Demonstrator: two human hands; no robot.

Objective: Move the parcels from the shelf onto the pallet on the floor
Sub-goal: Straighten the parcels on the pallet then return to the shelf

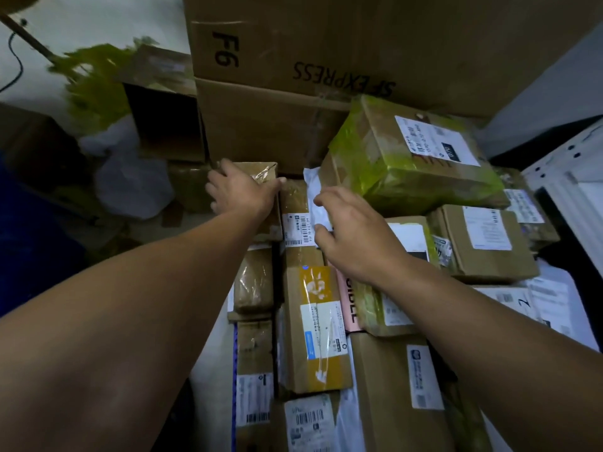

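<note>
Small parcel [261,169] under left hand [241,189], fingers curled round it; right hand [354,231], fingers slack, over white mailer [311,182].

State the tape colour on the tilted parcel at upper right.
Yellow-green tape, head view.

Large carton [277,132]: brown, black lettering. Small box [262,171]: brown, clear glossy tape. Taped box [391,164]: brown, yellow-green tape bands, white label. Long parcel [315,331]: brown, yellow tape, white label, blue strip. Flat parcel [347,305]: pink, black letters.
</note>
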